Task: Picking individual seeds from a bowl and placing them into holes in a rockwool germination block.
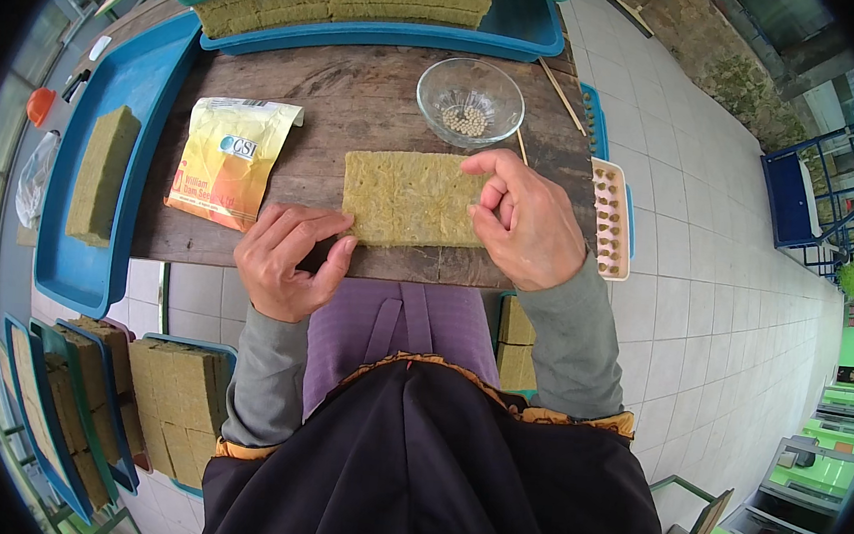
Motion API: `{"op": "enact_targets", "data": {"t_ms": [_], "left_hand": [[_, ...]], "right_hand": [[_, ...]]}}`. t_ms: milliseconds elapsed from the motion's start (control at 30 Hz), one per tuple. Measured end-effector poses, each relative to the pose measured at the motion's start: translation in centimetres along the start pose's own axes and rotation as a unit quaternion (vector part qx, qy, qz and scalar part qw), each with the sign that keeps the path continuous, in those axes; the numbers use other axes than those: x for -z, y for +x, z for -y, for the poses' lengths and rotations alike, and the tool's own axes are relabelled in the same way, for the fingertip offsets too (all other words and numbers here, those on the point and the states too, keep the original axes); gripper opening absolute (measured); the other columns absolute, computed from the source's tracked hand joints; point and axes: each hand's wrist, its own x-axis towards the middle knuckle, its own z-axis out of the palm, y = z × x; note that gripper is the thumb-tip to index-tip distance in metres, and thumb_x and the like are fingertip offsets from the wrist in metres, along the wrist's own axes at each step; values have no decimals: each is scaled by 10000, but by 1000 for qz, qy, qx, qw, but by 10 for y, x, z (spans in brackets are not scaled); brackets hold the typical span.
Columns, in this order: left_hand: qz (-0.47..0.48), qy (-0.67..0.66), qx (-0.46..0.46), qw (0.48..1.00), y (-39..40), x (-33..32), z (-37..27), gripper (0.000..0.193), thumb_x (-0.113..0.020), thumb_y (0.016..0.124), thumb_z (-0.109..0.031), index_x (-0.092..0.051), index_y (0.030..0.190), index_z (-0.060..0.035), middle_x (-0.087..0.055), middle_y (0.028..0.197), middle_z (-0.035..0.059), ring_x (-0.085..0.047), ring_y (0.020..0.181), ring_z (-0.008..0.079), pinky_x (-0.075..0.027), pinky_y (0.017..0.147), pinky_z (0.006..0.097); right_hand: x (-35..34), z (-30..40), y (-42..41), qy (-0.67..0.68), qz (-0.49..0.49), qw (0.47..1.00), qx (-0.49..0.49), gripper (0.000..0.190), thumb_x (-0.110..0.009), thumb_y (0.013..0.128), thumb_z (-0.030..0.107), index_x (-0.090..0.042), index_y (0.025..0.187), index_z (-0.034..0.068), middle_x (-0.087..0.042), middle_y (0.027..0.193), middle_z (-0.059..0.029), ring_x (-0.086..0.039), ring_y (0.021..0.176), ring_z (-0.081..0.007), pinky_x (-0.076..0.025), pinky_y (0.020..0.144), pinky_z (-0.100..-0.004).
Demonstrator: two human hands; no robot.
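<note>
A rectangular slab of yellow-green rockwool, with small holes in its top, lies near the wooden table's front edge. My left hand rests at its left end, fingertips at the slab's lower left corner and thumb apart from the fingers. Over the right end is my right hand, its index finger bent above the surface and the others curled in. Whether something small is between those fingers cannot be made out. Behind the slab stands a clear glass bowl holding pale round seeds. A yellow-orange seed packet bearing writing lies to the left.
A blue tray with one rockwool block overhangs the table's left side. Stacked trays of slabs stand at the back. Thin wooden sticks lie back right, beside a pale tray of small plugs. More rockwool-filled trays stand lower left.
</note>
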Motion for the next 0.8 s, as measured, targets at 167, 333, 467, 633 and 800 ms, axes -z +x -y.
{"op": "enact_targets", "data": {"t_ms": [167,333,467,633,800], "left_hand": [[3,-1,5,1000,1,0,-1,179,-777,660,-55,-705,822,-75,-710,808,31,-641,713,199,-514,635,300],[0,-2,3,1000,0,0,-1,178,-776,658,-50,-705,820,-74,-709,806,33,-639,710,198,-513,629,298],[0,-1,5,1000,1,0,-1,175,-777,657,-50,-705,815,-73,-710,804,32,-639,709,198,-513,629,298],[-1,0,4,1000,1,0,-1,176,-778,658,-52,-705,816,-72,-713,809,31,-640,709,199,-513,632,299],[-2,1,6,1000,0,0,-1,173,-777,660,-56,-707,818,-72,-714,811,31,-640,708,199,-513,631,298]], "right_hand": [[4,-2,0,23,3,1000,5,345,-627,791,-29,-586,1130,14,-509,700,5,-439,537,-68,-385,521,-248],[7,-1,-1,79,27,996,-13,331,-617,804,1,-543,1127,9,-538,658,-55,-530,541,-163,-435,541,-321],[9,2,-1,64,42,997,-14,361,-631,797,8,-533,1144,17,-538,681,-51,-529,548,-167,-435,542,-322],[6,-1,-4,25,36,999,15,445,-699,768,6,-559,1190,30,-509,776,-7,-435,574,-81,-391,530,-256],[4,3,-4,-3,34,999,15,479,-720,749,21,-554,1197,45,-502,794,-17,-442,601,-105,-405,554,-273]]}}
